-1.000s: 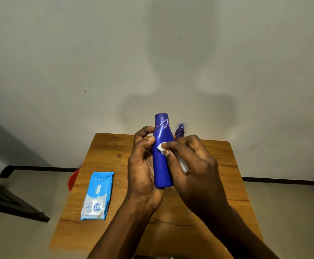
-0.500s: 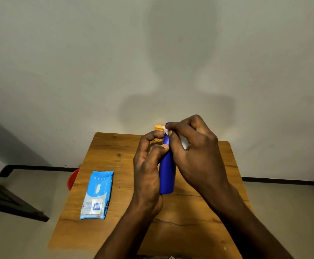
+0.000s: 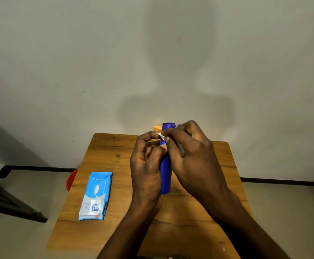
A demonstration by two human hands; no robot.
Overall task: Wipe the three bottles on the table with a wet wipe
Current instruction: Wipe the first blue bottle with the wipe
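The blue bottle (image 3: 165,176) stands upright between both hands, held above the middle of the wooden surface (image 3: 103,152). The left hand (image 3: 146,165) curls round the bottle's body from the left, thumb and fingers wrapped about its upper half, much as it did half a second ago. The right hand (image 3: 188,156) pinches a small white wet wipe (image 3: 161,136) against the bottle's neck, fingertips bent round it. A second ago this hand and wipe sat lower, at the bottle's shoulder, with the cap showing well clear above the fingers; since then they have climbed to the neck, and only the cap's top now shows above the knuckles. The bottle itself has also sunk lower in view than a second ago.

Behind the hands an orange-capped bottle (image 3: 157,128) peeks out just left of the blue cap; it was hidden a second ago and came into sight half a second ago. The small dark bottle seen earlier to the right is now almost wholly covered by the right hand.

The blue wipes pack (image 3: 96,195) lies flat on the surface's left side, unmoved. A red object (image 3: 71,180) shows on the floor beyond the surface's left edge.
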